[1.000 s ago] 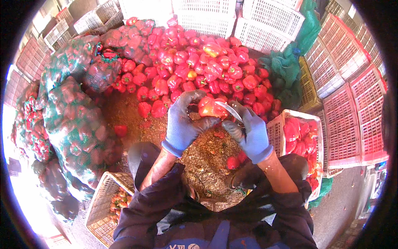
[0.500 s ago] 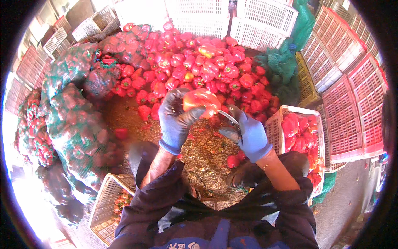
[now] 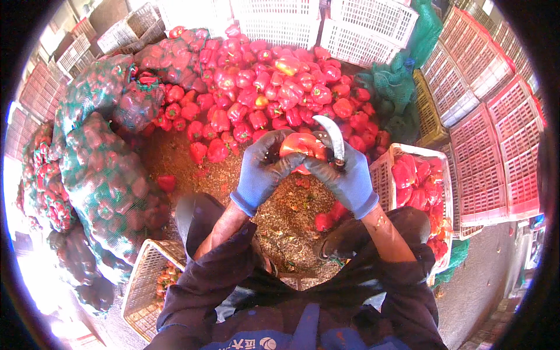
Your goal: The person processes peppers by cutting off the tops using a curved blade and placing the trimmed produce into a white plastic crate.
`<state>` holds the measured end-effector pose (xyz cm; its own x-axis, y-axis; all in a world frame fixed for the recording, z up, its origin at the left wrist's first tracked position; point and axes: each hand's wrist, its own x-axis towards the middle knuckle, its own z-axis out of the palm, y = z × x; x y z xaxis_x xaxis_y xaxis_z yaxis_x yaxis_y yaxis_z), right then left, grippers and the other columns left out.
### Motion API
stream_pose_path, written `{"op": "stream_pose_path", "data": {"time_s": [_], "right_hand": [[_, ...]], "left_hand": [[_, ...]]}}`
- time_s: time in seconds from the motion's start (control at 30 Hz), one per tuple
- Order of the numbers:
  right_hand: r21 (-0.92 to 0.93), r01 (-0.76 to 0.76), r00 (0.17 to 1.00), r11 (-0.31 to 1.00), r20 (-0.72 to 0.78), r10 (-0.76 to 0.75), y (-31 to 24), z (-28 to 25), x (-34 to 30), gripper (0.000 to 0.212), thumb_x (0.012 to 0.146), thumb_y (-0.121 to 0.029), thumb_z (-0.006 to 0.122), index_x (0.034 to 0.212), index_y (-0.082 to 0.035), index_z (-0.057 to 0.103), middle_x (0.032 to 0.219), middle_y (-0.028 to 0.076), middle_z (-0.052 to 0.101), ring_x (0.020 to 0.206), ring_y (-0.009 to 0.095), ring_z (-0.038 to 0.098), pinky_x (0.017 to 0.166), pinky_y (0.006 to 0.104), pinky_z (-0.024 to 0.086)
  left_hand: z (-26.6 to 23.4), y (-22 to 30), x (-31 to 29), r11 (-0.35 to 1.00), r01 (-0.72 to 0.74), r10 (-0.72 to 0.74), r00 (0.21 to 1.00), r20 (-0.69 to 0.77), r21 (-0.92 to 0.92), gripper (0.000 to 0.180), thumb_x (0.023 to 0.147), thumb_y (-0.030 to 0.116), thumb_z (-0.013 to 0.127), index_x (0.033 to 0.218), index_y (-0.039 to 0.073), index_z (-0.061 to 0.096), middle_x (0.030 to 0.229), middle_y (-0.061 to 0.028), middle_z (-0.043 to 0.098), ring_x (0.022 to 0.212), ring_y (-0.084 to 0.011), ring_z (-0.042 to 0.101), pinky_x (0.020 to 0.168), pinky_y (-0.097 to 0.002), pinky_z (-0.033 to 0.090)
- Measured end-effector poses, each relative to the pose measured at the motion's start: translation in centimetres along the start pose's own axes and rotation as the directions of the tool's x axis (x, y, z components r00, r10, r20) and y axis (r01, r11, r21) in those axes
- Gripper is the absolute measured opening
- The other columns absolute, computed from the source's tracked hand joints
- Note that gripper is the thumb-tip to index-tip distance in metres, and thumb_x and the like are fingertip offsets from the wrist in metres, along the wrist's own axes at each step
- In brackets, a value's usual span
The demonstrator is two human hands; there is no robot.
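Between my two gloved hands is a red bell pepper (image 3: 303, 147), held above the littered floor. My left hand (image 3: 262, 170), in a blue glove with dark fingers, closes round the pepper's left side. On the other side my right hand (image 3: 345, 175) touches the pepper with its thumb and fingers, and also grips a small curved knife (image 3: 332, 135). The blade points up and away from the pepper; the handle is hidden in the hand. Both thumbs press near the pepper's lower edge. Beyond my hands lies a large heap of red bell peppers (image 3: 268, 87).
A white crate (image 3: 382, 181) of red peppers stands by my right knee. By my left leg is a crate (image 3: 140, 286) with small scraps. Full green mesh sacks (image 3: 105, 181) line the left. Stacked crates (image 3: 478, 157) rise at right, white crates (image 3: 367, 35) at the back.
The knife has turned from pointing at the pepper to standing upright. My right hand has moved left against the pepper, and the pepper has shifted slightly right and turned.
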<state>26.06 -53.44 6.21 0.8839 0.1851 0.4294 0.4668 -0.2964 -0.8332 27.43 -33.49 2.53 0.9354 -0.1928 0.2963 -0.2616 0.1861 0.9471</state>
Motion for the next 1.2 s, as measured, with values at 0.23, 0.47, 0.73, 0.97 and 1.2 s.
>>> {"op": "stream_pose_path", "data": {"time_s": [0.23,0.47,0.73,0.97,1.2], "right_hand": [[0.456,-0.393,0.906,0.799,0.043,0.421,1.9,-0.2,-2.1,0.030,0.096,-0.014,0.072,0.122,0.000,0.069,0.085,0.001,0.068,0.066,0.008,0.063,0.053,0.0241,0.049],[0.329,-0.369,0.895,0.870,-0.127,0.428,1.8,-0.7,-1.3,0.030,0.094,-0.015,0.075,0.118,0.002,0.070,0.085,0.002,0.071,0.068,0.007,0.063,0.056,0.0245,0.050],[-0.281,-0.187,0.982,0.941,-0.074,0.173,1.6,0.9,-1.2,0.040,0.094,-0.016,0.073,0.131,-0.006,0.065,0.108,0.016,0.074,0.098,0.014,0.070,0.085,0.0344,0.056],[-0.507,0.106,0.992,0.856,-0.001,-0.123,3.7,-0.2,-1.4,0.067,0.095,-0.020,0.071,0.153,-0.004,0.043,0.135,0.020,0.063,0.119,0.029,0.064,0.102,0.0418,0.050],[-0.326,-0.010,0.994,0.945,0.100,0.045,5.1,2.2,-2.4,0.060,0.093,-0.011,0.067,0.149,-0.003,0.047,0.120,0.015,0.066,0.106,0.025,0.064,0.093,0.0404,0.052]], "left_hand": [[-0.6,-2.7,-0.7,0.912,0.147,-0.125,0.989,0.081,-0.384,0.041,0.098,0.014,0.072,0.134,-0.001,0.061,0.122,-0.0069,0.070,0.112,-0.0159,0.066,0.099,-0.0335,0.053],[1.2,-2.0,-0.4,0.796,0.362,-0.358,0.928,0.104,-0.484,0.057,0.103,0.050,0.058,0.143,0.009,0.055,0.135,-0.0076,0.065,0.120,-0.0230,0.065,0.094,-0.0450,0.058],[0.0,-4.2,-0.7,0.883,0.302,-0.241,0.948,-0.206,0.360,0.046,0.091,0.040,0.079,0.118,0.004,0.071,0.102,-0.0098,0.075,0.093,-0.0208,0.072,0.081,-0.0406,0.058],[4.5,-6.4,-0.1,0.937,0.201,-0.218,0.975,-0.029,-0.287,0.029,0.099,0.019,0.067,0.123,0.003,0.067,0.094,-0.0003,0.071,0.079,-0.0101,0.064,0.068,-0.0310,0.055],[1.3,-7.3,-1.5,0.996,0.065,-0.069,0.995,-0.078,-0.054,0.030,0.095,0.013,0.064,0.119,-0.004,0.067,0.096,-0.0122,0.074,0.096,-0.0147,0.066,0.083,-0.0366,0.055]]}}
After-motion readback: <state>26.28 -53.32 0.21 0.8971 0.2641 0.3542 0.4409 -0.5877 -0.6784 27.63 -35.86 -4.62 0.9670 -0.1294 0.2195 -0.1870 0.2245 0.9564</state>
